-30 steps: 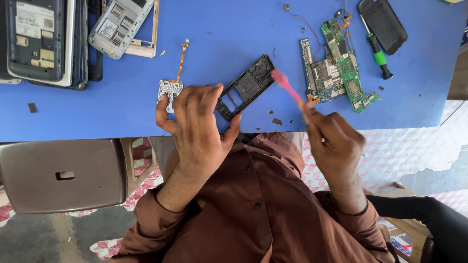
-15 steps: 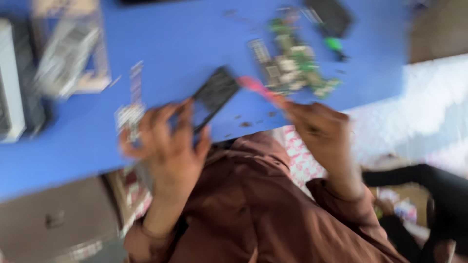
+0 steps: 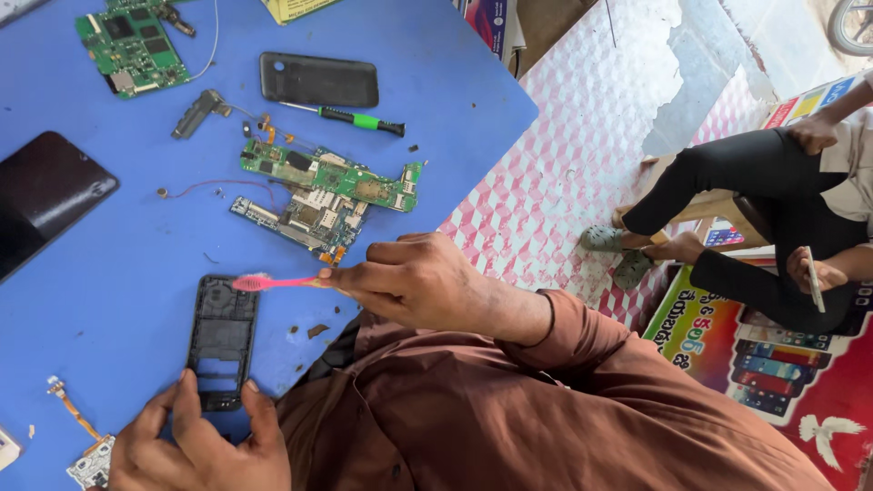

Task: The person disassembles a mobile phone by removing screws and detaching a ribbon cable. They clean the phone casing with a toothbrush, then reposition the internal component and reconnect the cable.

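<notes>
Two hands work low in frame: the right hand (image 3: 414, 277) pinches a pink toothbrush (image 3: 273, 283), bristles on the black phone frame (image 3: 221, 338), whose lower end the left hand (image 3: 195, 441), partly cut off, grips. Three circuit boards lie above: two overlapping at centre (image 3: 323, 182), one cropped upper left (image 3: 132, 47), beside one screwdriver (image 3: 350, 117).

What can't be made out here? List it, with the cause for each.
- Left hand, head view: wrist and part of the palm cut off by the bottom edge.
- Black plastic phone frame: its lower end is hidden under the left fingers.
- Pink toothbrush: handle end buried in the right hand.
- Dark phone screen: cut off by the left edge.
- Small parts on the green circuit board: too small.
</notes>
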